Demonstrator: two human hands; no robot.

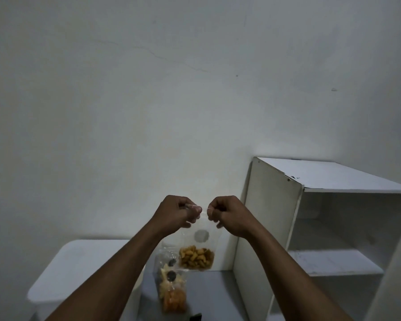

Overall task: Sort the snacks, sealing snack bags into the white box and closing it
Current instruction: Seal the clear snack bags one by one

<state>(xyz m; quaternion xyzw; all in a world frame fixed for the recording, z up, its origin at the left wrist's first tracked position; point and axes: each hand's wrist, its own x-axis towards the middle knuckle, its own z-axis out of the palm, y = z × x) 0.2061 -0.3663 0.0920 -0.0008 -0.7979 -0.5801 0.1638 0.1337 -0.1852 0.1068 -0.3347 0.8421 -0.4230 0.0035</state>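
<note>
Head view: the left hand [176,212] and right hand [229,212] each pinch the top strip of a clear plastic zip bag holding golden-brown snack pieces [198,244], fingers curled and thumbs pressed to the seal. The bag hangs in the air over the far edge of the grey desk [213,295], long axis vertical, mouth up, snacks sunk to the bottom. It looks light, limp and slippery, with crushable contents. The stiffer zip strip seems the best place to hold it.

Bare left hand [176,213] & right hand [229,215]. Bare left forearm [116,272] & right forearm [287,272], uncovered down to btm edge. Lean wrists, distinct knuckles. Finer detail too dim to tell.
</note>
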